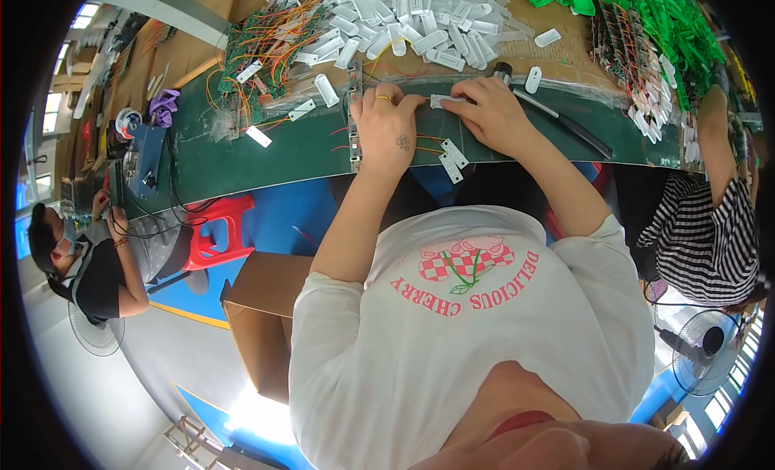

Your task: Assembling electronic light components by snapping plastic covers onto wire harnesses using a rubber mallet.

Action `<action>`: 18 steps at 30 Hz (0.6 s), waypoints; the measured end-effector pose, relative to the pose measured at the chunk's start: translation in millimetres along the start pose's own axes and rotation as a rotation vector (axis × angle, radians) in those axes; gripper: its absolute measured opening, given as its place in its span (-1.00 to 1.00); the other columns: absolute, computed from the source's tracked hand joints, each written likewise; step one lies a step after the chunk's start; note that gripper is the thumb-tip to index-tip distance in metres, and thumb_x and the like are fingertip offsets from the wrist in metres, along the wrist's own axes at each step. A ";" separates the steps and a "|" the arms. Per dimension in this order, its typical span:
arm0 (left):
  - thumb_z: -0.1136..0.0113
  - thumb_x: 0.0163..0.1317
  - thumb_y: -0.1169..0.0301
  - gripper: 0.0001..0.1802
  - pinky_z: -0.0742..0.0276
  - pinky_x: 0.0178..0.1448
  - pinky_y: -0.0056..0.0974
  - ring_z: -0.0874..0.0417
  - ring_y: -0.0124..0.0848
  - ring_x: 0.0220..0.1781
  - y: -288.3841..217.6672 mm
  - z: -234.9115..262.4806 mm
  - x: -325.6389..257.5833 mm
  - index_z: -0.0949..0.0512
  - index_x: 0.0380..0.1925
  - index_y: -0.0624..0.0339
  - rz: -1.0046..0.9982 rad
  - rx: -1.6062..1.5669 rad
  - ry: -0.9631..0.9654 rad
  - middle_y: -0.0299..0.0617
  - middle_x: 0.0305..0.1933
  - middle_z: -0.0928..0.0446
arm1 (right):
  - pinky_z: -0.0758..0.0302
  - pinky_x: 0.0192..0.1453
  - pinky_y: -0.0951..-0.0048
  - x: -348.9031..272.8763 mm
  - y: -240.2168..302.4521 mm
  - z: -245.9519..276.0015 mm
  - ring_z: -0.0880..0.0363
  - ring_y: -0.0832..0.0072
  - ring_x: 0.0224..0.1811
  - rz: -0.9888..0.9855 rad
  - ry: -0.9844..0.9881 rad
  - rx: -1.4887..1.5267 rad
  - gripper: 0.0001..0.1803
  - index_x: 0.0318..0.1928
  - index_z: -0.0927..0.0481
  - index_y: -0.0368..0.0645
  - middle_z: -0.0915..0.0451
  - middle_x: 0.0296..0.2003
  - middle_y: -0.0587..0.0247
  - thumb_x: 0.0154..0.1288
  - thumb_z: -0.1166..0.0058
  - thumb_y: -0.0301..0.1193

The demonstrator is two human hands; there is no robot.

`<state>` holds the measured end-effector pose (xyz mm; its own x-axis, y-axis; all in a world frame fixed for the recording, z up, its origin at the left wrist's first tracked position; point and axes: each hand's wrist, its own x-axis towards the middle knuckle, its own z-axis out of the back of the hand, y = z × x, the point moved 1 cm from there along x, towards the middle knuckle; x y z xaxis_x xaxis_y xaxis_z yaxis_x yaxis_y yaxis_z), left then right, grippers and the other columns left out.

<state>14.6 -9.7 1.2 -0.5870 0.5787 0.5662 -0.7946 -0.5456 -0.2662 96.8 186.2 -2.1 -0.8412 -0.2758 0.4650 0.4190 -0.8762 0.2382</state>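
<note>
On the green work surface (266, 159), my left hand (386, 129) rests with bent, closed fingers beside a narrow strip of circuit boards (354, 139). What its fingertips pinch, if anything, is hidden. My right hand (494, 115) pinches a small whitish plastic piece (440, 102) between thumb and fingers, just right of the left fingertips. Thin red and yellow wires (432, 147) run out below the left hand toward two flat white pieces (454, 153). Past my hands lies a large pile of white plastic covers (404, 26).
A hammer (569, 131) with a black handle lies right of my right hand. Wired green boards (262, 54) are heaped at the far left; green plastic parts (666, 34) are piled far right. Co-workers (97, 264) sit at both sides. A cardboard box (262, 308) stands below the bench.
</note>
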 end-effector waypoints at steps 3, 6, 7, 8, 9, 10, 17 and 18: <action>-0.30 0.16 0.45 -0.86 -0.36 -0.06 -0.08 -0.61 -0.21 -0.22 -1.5 1.5 2.9 -0.66 -0.26 0.00 0.025 0.012 0.029 -0.22 -0.31 -0.55 | -0.39 -0.03 0.20 -0.9 0.3 -2.3 -0.50 0.27 -0.06 0.003 0.014 -0.035 -0.61 0.03 -0.66 0.03 -0.52 -0.07 0.32 0.14 -0.25 -0.51; -0.34 0.12 0.47 -0.81 -0.43 -0.09 -0.04 -0.62 -0.14 -0.21 -1.1 0.8 1.3 -0.65 -0.22 0.07 0.099 -0.144 0.126 -0.16 -0.29 -0.56 | -0.39 -0.04 0.19 -0.3 -0.6 -1.2 -0.49 0.27 -0.06 0.015 0.025 -0.029 -0.57 0.04 -0.66 0.03 -0.52 -0.06 0.33 0.11 -0.24 -0.52; -0.36 0.10 0.49 -0.78 -0.47 -0.09 -0.02 -0.63 -0.09 -0.21 0.0 -0.1 0.4 -0.65 -0.20 0.12 0.144 -0.260 0.179 -0.12 -0.27 -0.57 | -0.39 -0.04 0.19 0.3 -0.9 -0.5 -0.49 0.27 -0.05 0.034 0.032 -0.032 -0.56 0.04 -0.66 0.03 -0.52 -0.06 0.33 0.09 -0.24 -0.52; -0.36 0.10 0.49 -0.78 -0.47 -0.09 -0.02 -0.63 -0.09 -0.21 1.5 -1.7 -0.6 -0.65 -0.20 0.12 0.142 -0.259 0.182 -0.12 -0.27 -0.57 | -0.39 -0.04 0.19 0.0 -1.6 -1.3 -0.49 0.27 -0.05 0.032 0.030 -0.031 -0.56 0.04 -0.66 0.03 -0.52 -0.06 0.33 0.09 -0.24 -0.52; -0.37 0.09 0.51 -0.76 -0.50 -0.07 -0.01 -0.63 -0.04 -0.19 3.4 -3.7 -1.6 -0.64 -0.20 0.17 0.135 -0.344 0.161 -0.08 -0.25 -0.58 | -0.40 -0.04 0.20 -0.4 -2.5 -2.4 -0.50 0.27 -0.06 0.034 0.017 -0.030 -0.56 0.04 -0.66 0.02 -0.52 -0.05 0.33 0.08 -0.24 -0.53; -0.37 0.07 0.54 -0.74 -0.53 -0.05 0.00 -0.63 0.00 -0.17 4.6 -4.4 -1.1 -0.62 -0.19 0.22 0.127 -0.431 0.140 -0.03 -0.24 -0.59 | -0.40 -0.04 0.20 -0.8 -3.5 -3.5 -0.50 0.27 -0.06 0.035 0.004 -0.030 -0.55 0.04 -0.66 0.02 -0.52 -0.05 0.33 0.07 -0.23 -0.53; -0.35 0.07 0.57 -0.83 -0.52 -0.04 0.01 -0.61 0.05 -0.18 -2.0 -4.5 11.9 -0.58 -0.31 0.26 0.018 -0.411 0.100 0.02 -0.27 -0.56 | -0.42 -0.07 0.19 0.1 -11.7 4.9 -0.54 0.25 -0.14 -0.009 -0.088 -0.010 -0.62 -0.01 -0.68 0.00 -0.56 -0.12 0.31 0.09 -0.22 -0.50; -0.34 0.08 0.58 -0.86 -0.52 -0.06 0.01 -0.60 0.05 -0.19 -1.0 -4.0 9.0 -0.56 -0.35 0.26 -0.028 -0.380 0.084 0.02 -0.28 -0.55 | -0.42 -0.08 0.19 0.2 -5.7 -0.5 -0.54 0.25 -0.15 0.001 -0.086 0.003 -0.63 -0.03 -0.69 0.01 -0.56 -0.14 0.30 0.10 -0.22 -0.48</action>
<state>9.5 -1.6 3.4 -0.5623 0.6464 0.5158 -0.8020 -0.2744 -0.5305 94.0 191.0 -3.8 -0.8085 -0.2412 0.5368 0.4205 -0.8749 0.2402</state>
